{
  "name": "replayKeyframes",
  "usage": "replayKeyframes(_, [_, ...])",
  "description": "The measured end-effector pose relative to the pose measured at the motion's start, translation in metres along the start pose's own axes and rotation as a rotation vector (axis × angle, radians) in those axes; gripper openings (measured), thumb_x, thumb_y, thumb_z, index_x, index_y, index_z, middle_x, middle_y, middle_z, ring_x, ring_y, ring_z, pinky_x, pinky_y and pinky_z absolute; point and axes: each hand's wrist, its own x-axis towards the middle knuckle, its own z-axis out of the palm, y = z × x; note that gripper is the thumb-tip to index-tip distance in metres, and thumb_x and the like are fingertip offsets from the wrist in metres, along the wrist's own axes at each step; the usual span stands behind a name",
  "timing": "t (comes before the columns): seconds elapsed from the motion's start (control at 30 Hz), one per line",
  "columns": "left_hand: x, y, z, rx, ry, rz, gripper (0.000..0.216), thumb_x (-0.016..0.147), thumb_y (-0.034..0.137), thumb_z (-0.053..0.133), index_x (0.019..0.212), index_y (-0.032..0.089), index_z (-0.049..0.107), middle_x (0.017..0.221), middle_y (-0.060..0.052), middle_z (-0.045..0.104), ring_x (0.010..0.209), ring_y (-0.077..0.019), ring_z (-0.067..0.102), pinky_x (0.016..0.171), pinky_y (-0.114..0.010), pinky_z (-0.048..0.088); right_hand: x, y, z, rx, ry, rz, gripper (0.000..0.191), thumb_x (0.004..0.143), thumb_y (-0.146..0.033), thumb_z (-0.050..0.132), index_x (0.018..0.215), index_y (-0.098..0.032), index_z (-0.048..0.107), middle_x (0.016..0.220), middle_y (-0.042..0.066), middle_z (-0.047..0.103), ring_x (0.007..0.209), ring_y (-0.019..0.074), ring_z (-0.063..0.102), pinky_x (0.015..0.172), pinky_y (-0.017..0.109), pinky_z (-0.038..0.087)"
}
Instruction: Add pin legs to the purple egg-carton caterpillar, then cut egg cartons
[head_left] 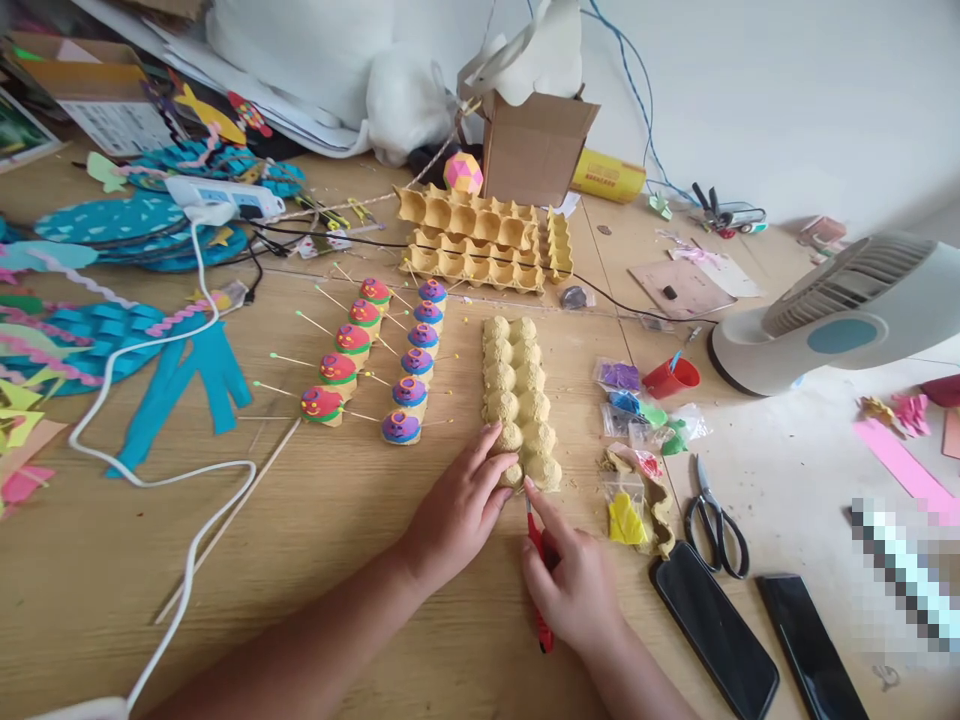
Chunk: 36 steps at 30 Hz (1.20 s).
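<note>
An egg carton strip (531, 380) lies bumps up on the wooden table, two rows of beige cups running away from me. My left hand (459, 505) holds down its near left end, fingers bent over the nearest cups. In my right hand (574, 580) is a red utility knife (543, 625), its tip at the carton's near end between the two rows. The index finger stretches along the knife toward the carton. To the left stand two painted egg carton caterpillars, one red and green (351, 340), the other purple and blue (417, 362), with pins sticking out.
Cut egg trays (472, 262) lie at the back. On the right are clay bags (626, 518), a red cup (671, 377), scissors (716, 530), a black phone (716, 630) and a white fan (847, 310). A white cable (196, 560) and blue paper crafts (176, 385) spread over the left.
</note>
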Motion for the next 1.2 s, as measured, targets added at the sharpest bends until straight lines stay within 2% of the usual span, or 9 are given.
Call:
replayKeyframes(0.17, [-0.001, 0.0, 0.001, 0.02, 0.006, -0.001, 0.034, 0.102, 0.018, 0.047, 0.135, 0.023, 0.052, 0.165, -0.013, 0.035, 0.151, -0.0264, 0.04, 0.119, -0.045, 0.046, 0.0, 0.002, 0.002, -0.025, 0.002, -0.001, 0.059, 0.093, -0.032, 0.048, 0.15, -0.017, 0.052, 0.058, -0.005, 0.06, 0.053, 0.0133, 0.058, 0.057, 0.022, 0.042])
replayKeyframes(0.37, [-0.001, -0.003, 0.003, 0.002, 0.037, 0.036, 0.033, 0.101, 0.017, 0.049, 0.133, 0.022, 0.054, 0.163, -0.014, 0.038, 0.149, -0.0272, 0.043, 0.118, -0.046, 0.047, 0.001, 0.001, 0.003, -0.063, 0.042, -0.033, 0.06, 0.092, -0.029, 0.049, 0.151, -0.019, 0.052, 0.063, -0.003, 0.066, 0.056, 0.0134, 0.061, 0.059, 0.023, 0.041])
replayKeyframes(0.57, [0.0, -0.009, 0.009, -0.028, 0.108, 0.073, 0.031, 0.098, 0.016, 0.053, 0.128, 0.022, 0.057, 0.16, -0.015, 0.043, 0.147, -0.0281, 0.047, 0.118, -0.047, 0.047, 0.0, -0.006, -0.001, -0.184, 0.067, -0.02, 0.059, 0.093, -0.029, 0.049, 0.152, -0.023, 0.052, 0.069, -0.001, 0.072, 0.064, 0.0158, 0.067, 0.061, 0.024, 0.039])
replayKeyframes(0.83, [0.003, -0.01, 0.009, -0.003, 0.103, 0.095, 0.029, 0.098, 0.018, 0.053, 0.126, 0.022, 0.058, 0.158, -0.015, 0.045, 0.145, -0.0294, 0.049, 0.115, -0.049, 0.049, 0.0, -0.008, -0.003, -0.394, 0.064, -0.06, 0.059, 0.097, -0.034, 0.044, 0.155, -0.024, 0.047, 0.08, 0.004, 0.078, 0.071, 0.0192, 0.072, 0.061, 0.027, 0.037])
replayKeyframes(1.2, [0.002, -0.012, 0.008, -0.019, 0.075, 0.076, 0.03, 0.099, 0.025, 0.055, 0.13, 0.022, 0.057, 0.159, -0.015, 0.043, 0.145, -0.0306, 0.048, 0.116, -0.05, 0.048, 0.003, -0.011, -0.007, -0.364, 0.015, -0.051, 0.058, 0.099, -0.031, 0.041, 0.157, -0.025, 0.042, 0.087, 0.005, 0.079, 0.076, 0.0208, 0.074, 0.063, 0.027, 0.038])
